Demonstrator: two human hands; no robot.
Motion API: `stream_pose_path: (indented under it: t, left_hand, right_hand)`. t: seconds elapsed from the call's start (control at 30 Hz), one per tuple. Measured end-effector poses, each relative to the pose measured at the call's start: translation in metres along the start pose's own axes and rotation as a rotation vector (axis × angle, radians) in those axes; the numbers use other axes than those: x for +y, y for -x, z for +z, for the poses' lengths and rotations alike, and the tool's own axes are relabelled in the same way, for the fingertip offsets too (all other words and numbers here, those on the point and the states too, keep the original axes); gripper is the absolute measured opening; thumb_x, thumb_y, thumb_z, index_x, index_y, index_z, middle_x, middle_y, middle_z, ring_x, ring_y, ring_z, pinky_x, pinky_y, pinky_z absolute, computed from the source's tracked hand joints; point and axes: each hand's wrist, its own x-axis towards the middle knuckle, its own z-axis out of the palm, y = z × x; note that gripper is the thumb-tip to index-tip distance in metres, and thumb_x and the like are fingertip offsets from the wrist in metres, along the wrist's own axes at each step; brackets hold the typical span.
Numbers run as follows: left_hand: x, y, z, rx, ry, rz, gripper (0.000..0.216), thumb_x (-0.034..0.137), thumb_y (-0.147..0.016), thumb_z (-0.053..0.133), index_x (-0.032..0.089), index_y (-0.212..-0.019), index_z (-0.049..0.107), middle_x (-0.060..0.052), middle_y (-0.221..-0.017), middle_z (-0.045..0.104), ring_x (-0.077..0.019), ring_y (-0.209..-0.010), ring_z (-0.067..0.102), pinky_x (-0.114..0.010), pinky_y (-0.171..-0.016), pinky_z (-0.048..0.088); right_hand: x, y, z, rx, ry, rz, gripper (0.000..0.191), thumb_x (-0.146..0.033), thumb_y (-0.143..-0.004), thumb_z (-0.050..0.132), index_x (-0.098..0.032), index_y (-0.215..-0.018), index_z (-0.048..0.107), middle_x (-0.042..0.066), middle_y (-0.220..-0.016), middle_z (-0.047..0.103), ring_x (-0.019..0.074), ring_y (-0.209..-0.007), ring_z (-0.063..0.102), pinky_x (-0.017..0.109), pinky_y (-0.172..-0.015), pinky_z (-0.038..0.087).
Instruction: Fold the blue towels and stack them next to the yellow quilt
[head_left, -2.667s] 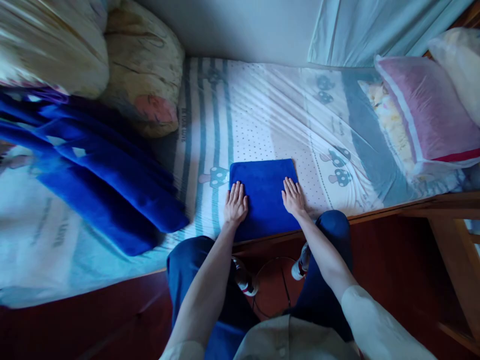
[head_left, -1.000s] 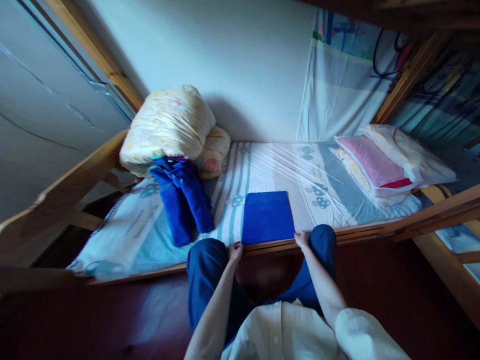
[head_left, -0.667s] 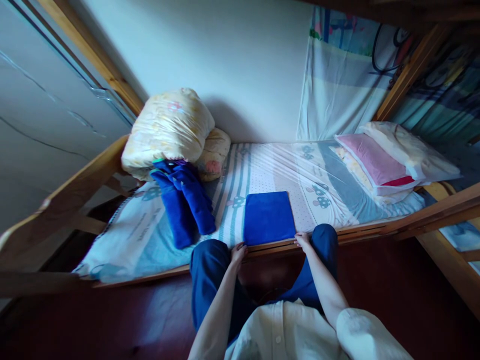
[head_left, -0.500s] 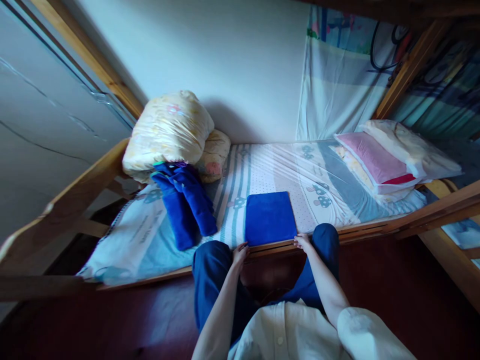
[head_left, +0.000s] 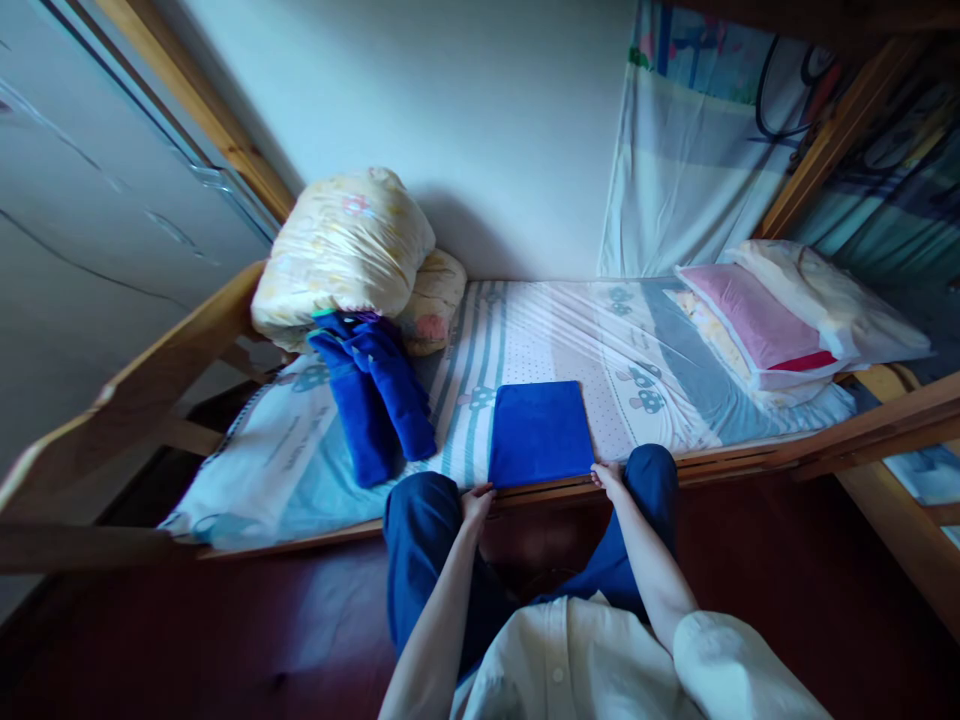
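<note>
A folded blue cloth (head_left: 540,432) lies flat on the mattress, right at the bed's near edge. My left hand (head_left: 476,501) is at its near left corner with the fingers bent over the cloth's edge and the wooden rail. At the near right corner, my right hand (head_left: 609,479) has its fingers curled on the cloth in the same way. Both knees in dark blue trousers press against the rail on either side.
A loose blue garment (head_left: 371,395) lies left of the folded cloth, below a bundled yellow quilt (head_left: 341,250). Pink and white pillows (head_left: 757,320) are stacked at the right end. A wooden bed frame (head_left: 750,462) surrounds the patterned sheet (head_left: 585,340). The floor is dark red.
Since 2.7 s ago my head has pulled back and up, and both hands slid from flat on top of the folded cloth to its near corners. Little has changed over the last second.
</note>
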Motion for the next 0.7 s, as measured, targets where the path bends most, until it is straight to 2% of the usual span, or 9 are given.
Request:
stream_pose_path:
  t: [0.1, 0.17, 0.33, 0.5, 0.6, 0.7]
  left_hand:
    - [0.002, -0.002, 0.001, -0.01, -0.018, 0.052, 0.023, 0.005, -0.065, 0.065, 0.012, -0.086, 0.073, -0.003, -0.066, 0.07, -0.0193, -0.065, 0.07, -0.03, -0.064, 0.059]
    - [0.006, -0.006, 0.001, -0.02, -0.031, 0.099, 0.027, 0.006, -0.065, 0.065, 0.012, -0.09, 0.074, -0.004, -0.069, 0.072, -0.0197, -0.069, 0.072, -0.03, -0.067, 0.059]
    - [0.018, -0.023, 0.0, -0.036, -0.087, 0.212, 0.028, 0.013, -0.062, 0.068, 0.015, -0.09, 0.074, -0.003, -0.07, 0.072, -0.0199, -0.072, 0.071, -0.028, -0.068, 0.056]
    - [0.026, -0.038, 0.003, -0.021, -0.15, 0.283, 0.023, 0.024, -0.062, 0.069, 0.017, -0.084, 0.072, 0.002, -0.059, 0.063, -0.0186, -0.064, 0.065, -0.027, -0.062, 0.05]
    - [0.027, -0.044, 0.006, 0.007, -0.173, 0.312, 0.02, 0.029, -0.062, 0.07, 0.018, -0.079, 0.071, 0.001, -0.063, 0.062, -0.0207, -0.071, 0.066, -0.03, -0.068, 0.051]
    - [0.027, -0.048, 0.008, 0.046, -0.172, 0.341, 0.018, 0.031, -0.063, 0.071, 0.019, -0.077, 0.068, -0.006, -0.088, 0.07, -0.0266, -0.097, 0.067, -0.034, -0.079, 0.054]
  right_hand:
    - [-0.003, -0.002, 0.001, 0.009, -0.04, -0.053, 0.006, -0.014, -0.072, 0.068, -0.017, -0.072, 0.063, -0.005, -0.049, 0.059, 0.0094, -0.045, 0.057, 0.016, -0.045, 0.044]
    - [-0.005, -0.005, 0.003, 0.003, -0.056, -0.086, 0.006, -0.018, -0.072, 0.069, -0.017, -0.078, 0.067, -0.005, -0.053, 0.061, 0.0104, -0.049, 0.059, 0.017, -0.048, 0.045]
    - [-0.01, -0.014, 0.009, -0.019, -0.067, -0.144, 0.026, -0.034, -0.071, 0.075, -0.014, -0.086, 0.076, 0.001, -0.064, 0.07, 0.0151, -0.061, 0.064, 0.023, -0.056, 0.05]
    - [-0.009, -0.026, 0.013, -0.059, -0.057, -0.312, 0.041, -0.034, -0.062, 0.08, -0.014, -0.098, 0.078, 0.001, -0.072, 0.073, 0.0176, -0.07, 0.067, 0.026, -0.065, 0.053]
    - [-0.005, -0.033, 0.01, -0.038, 0.02, -0.44, 0.028, -0.03, -0.063, 0.076, -0.016, -0.088, 0.078, 0.001, -0.072, 0.072, 0.0183, -0.069, 0.065, 0.03, -0.069, 0.055]
    - [-0.003, -0.039, 0.006, 0.045, 0.163, -0.548, 0.015, -0.025, -0.064, 0.073, -0.018, -0.077, 0.076, 0.003, -0.077, 0.073, 0.0194, -0.071, 0.065, 0.033, -0.076, 0.056]
